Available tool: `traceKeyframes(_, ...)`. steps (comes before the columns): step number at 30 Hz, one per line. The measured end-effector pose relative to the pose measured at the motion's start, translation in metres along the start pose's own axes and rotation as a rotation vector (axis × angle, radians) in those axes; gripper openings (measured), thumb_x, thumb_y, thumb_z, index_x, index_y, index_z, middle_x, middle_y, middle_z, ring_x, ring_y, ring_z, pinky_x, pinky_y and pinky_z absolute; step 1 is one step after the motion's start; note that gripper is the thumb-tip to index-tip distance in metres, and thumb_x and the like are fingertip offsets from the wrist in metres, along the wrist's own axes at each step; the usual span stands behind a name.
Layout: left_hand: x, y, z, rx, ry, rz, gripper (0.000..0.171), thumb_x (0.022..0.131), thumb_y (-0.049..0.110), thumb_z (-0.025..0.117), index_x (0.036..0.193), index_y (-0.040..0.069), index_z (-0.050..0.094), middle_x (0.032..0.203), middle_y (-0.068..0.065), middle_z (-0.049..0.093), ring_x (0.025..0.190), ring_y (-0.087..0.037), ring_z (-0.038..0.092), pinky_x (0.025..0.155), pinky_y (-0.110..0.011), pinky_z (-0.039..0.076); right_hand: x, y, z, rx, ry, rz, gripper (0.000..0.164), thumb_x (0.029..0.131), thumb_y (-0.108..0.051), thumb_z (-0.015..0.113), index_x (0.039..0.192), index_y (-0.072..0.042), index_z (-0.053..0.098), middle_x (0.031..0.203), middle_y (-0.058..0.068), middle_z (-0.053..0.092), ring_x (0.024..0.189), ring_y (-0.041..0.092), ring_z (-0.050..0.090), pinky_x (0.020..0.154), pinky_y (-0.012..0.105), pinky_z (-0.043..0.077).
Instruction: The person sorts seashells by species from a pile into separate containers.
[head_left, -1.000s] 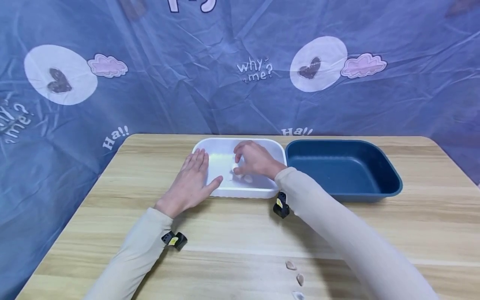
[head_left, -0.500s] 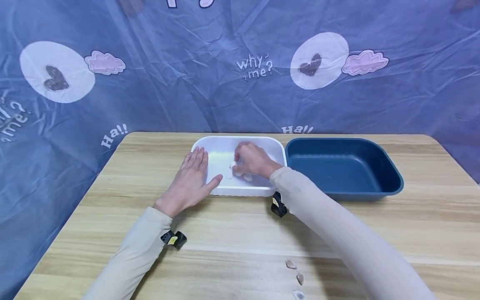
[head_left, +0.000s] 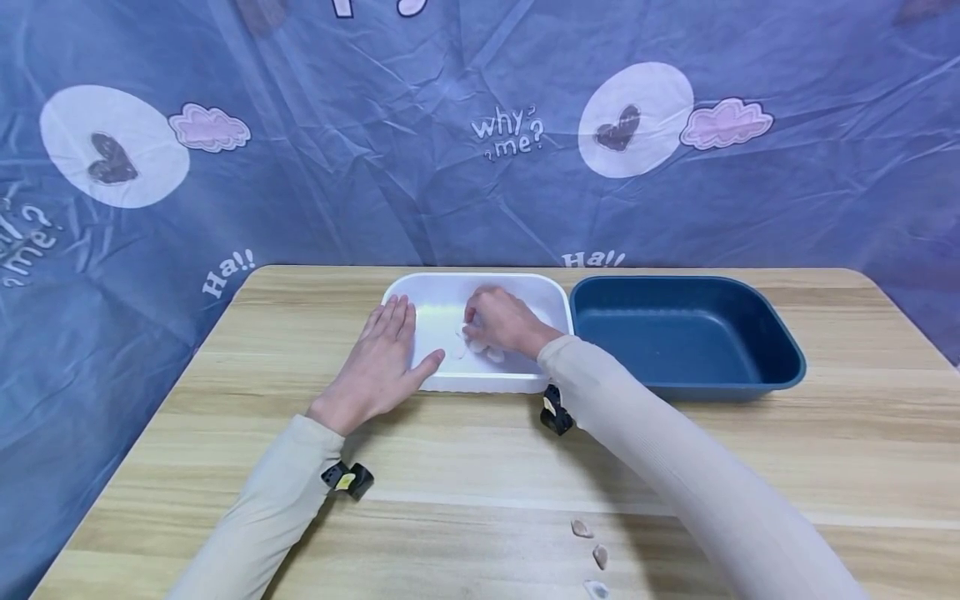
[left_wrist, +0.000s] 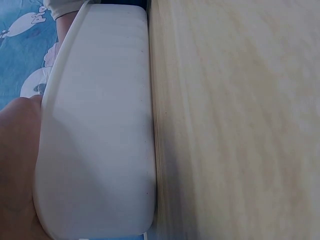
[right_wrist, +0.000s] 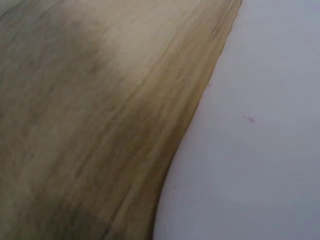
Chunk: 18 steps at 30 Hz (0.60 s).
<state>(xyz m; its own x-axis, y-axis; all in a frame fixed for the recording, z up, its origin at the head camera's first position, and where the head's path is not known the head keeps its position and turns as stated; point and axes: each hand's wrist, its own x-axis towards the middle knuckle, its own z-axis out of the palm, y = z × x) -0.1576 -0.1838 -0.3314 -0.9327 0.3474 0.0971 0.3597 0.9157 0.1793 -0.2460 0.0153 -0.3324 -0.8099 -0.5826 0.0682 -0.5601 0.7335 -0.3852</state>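
My left hand (head_left: pixel 378 367) lies with straight fingers over the left end of the white plastic bin (head_left: pixel 480 383), its thumb along the near rim. In the left wrist view, the bin's outer wall (left_wrist: pixel 100 115) stands beside part of that hand. Inside the bin, my right hand (head_left: pixel 504 319) has curled fingers and pinches what looks like a small pale shell, mostly hidden by the fingertips. Just below those fingertips, a few whitish shells (head_left: pixel 495 354) lie on the bin floor. The right wrist view has only the bin's wall (right_wrist: pixel 250 130) and wood, without the hand.
A dark blue bin (head_left: pixel 675 342) stands right against the white one. Near the table's front lie a brownish shell (head_left: pixel 581 528), another brownish shell (head_left: pixel 601 557) and a bluish-white shell (head_left: pixel 597 589). A printed blue cloth (head_left: pixel 420 167) hangs behind the wooden table (head_left: pixel 450 467).
My right fingertips have drawn together over the shells and shifted slightly left. A small pale piece now shows on the floor left of them. The left hand has stayed in place.
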Motion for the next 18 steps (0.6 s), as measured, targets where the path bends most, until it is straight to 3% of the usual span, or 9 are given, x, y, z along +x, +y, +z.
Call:
traceKeyframes(7, 0.000, 0.001, 0.001, -0.007, 0.003, 0.000, 0.083, 0.099, 0.052, 0.035, 0.146, -0.015, 0.021, 0.155, -0.030, 0.014, 0.146, -0.038, 0.008, 0.120, -0.045, 0.003, -0.003, -0.001, -0.008, 0.086, 0.058, -0.028, 0.016, 0.093, -0.009, 0.063, 0.105, -0.003, 0.071, 0.108, 0.010, 0.068, 0.102, 0.024, 0.061, 0.093, 0.035, 0.049)
traceKeyframes(11, 0.000, 0.001, 0.001, -0.004, 0.002, 0.000, 0.083, 0.099, 0.052, 0.035, 0.146, -0.015, 0.021, 0.155, -0.030, 0.014, 0.146, -0.037, 0.008, 0.120, -0.044, 0.003, -0.011, -0.005, -0.025, 0.147, 0.127, -0.080, 0.020, 0.093, -0.007, 0.061, 0.111, -0.002, 0.070, 0.113, 0.011, 0.069, 0.101, 0.025, 0.063, 0.090, 0.036, 0.051)
traceKeyframes(14, 0.001, 0.001, 0.001, -0.001, 0.002, 0.001, 0.083, 0.099, 0.052, 0.035, 0.146, -0.015, 0.021, 0.155, -0.030, 0.015, 0.146, -0.037, 0.008, 0.120, -0.044, 0.003, -0.027, -0.012, -0.041, 0.153, 0.157, -0.137, 0.021, 0.093, -0.009, 0.062, 0.112, -0.003, 0.069, 0.112, 0.009, 0.069, 0.097, 0.024, 0.064, 0.087, 0.036, 0.052)
traceKeyframes(18, 0.001, -0.001, 0.001, 0.002, -0.007, 0.000, 0.083, 0.099, 0.052, 0.034, 0.146, -0.014, 0.019, 0.155, -0.029, 0.013, 0.146, -0.037, 0.006, 0.120, -0.044, 0.002, -0.064, -0.018, -0.056, 0.142, 0.201, -0.242, 0.019, 0.092, -0.010, 0.064, 0.110, -0.004, 0.069, 0.108, 0.007, 0.069, 0.094, 0.021, 0.064, 0.085, 0.036, 0.052)
